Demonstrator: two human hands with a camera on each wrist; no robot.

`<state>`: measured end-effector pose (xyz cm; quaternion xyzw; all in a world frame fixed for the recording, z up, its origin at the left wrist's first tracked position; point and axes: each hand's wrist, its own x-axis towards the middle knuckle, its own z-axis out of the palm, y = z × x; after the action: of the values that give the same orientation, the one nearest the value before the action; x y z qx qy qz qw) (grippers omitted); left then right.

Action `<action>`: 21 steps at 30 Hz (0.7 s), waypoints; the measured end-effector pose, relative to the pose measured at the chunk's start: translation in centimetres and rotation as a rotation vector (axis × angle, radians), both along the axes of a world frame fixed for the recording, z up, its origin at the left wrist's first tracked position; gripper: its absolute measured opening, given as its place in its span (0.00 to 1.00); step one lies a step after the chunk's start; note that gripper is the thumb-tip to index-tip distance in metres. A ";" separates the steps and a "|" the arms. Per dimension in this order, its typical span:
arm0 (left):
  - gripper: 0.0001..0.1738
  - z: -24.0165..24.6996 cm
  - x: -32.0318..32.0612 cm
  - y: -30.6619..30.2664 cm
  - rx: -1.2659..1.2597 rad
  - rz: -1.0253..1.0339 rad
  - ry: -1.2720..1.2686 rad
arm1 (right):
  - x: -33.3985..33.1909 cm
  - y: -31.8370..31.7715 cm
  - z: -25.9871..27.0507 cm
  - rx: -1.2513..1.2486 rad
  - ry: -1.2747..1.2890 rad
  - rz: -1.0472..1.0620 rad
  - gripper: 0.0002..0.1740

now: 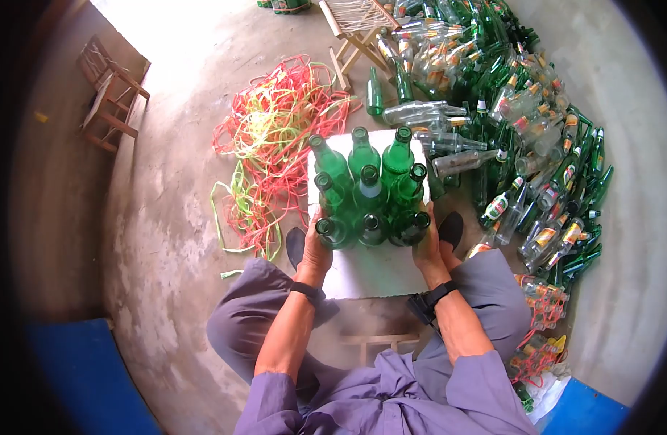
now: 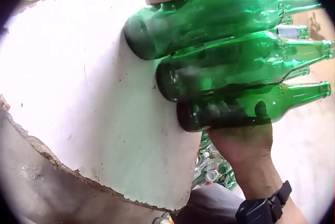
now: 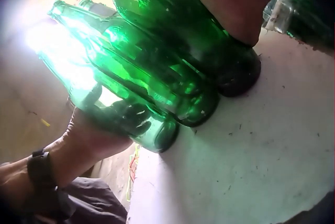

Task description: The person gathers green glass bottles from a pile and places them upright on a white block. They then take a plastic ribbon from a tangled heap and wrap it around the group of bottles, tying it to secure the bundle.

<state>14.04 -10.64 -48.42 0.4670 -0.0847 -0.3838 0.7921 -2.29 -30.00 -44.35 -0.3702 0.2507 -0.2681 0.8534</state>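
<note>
Green glass bottles (image 1: 369,190) stand upright in three close rows of three on a white board (image 1: 362,272). My left hand (image 1: 317,250) grips the left side of the group and my right hand (image 1: 426,246) grips the right side, both low near the bottle bases. In the left wrist view, the near bottles (image 2: 225,72) touch one another, with the right hand (image 2: 243,143) against the end one. Through the glass in the right wrist view, fingers (image 3: 133,114) of the left hand show around a bottle. The far-side fingers are partly hidden.
A large heap of green and clear bottles (image 1: 544,167) lies at the right. Tangled red and green straps (image 1: 286,123) are on the floor at the left. Behind the board stands a folding stool (image 1: 359,47); a wooden chair (image 1: 112,101) is at the far left.
</note>
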 end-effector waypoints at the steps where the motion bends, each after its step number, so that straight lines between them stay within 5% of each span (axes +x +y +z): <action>1: 0.27 0.4 -0.1 -0.2 -0.056 0.016 0.117 | 0.0 0.0 -0.1 0.002 0.001 0.000 0.31; 5: 0.28 0.6 -0.1 0.3 -0.044 0.026 0.186 | 0.2 -0.2 -0.2 -0.020 0.004 0.002 0.31; 7: 0.30 -0.6 0.2 1.1 0.332 -0.072 -0.763 | 0.2 -0.1 0.6 -0.023 0.001 0.006 0.31; 8: 0.30 0.4 0.2 0.7 0.331 -0.072 -0.767 | 0.1 0.0 1.4 -0.057 0.007 0.027 0.33; 10: 0.30 2.5 0.2 -0.3 -0.130 0.015 0.253 | 0.2 0.2 2.2 -0.094 0.011 0.048 0.35; 14: 0.31 2.7 0.8 -0.7 -0.132 0.014 0.307 | 0.1 -0.2 1.0 -0.074 0.009 0.044 0.35; 17: 0.31 1.3 0.8 -0.8 0.042 0.005 -0.051 | 0.1 -0.2 0.1 -0.059 0.015 0.049 0.34; 19: 0.31 2.5 0.5 -1.0 -0.104 0.072 0.265 | 0.4 -0.2 0.0 -0.072 0.031 0.019 0.32; 21: 0.30 2.9 0.6 -0.9 -0.128 0.023 0.241 | 0.4 0.1 0.0 -0.067 0.057 -0.016 0.33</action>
<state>14.63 -11.54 -45.48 0.3669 -0.0077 -0.4218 0.8291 -1.93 -29.93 -44.31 -0.4039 0.2686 -0.2726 0.8309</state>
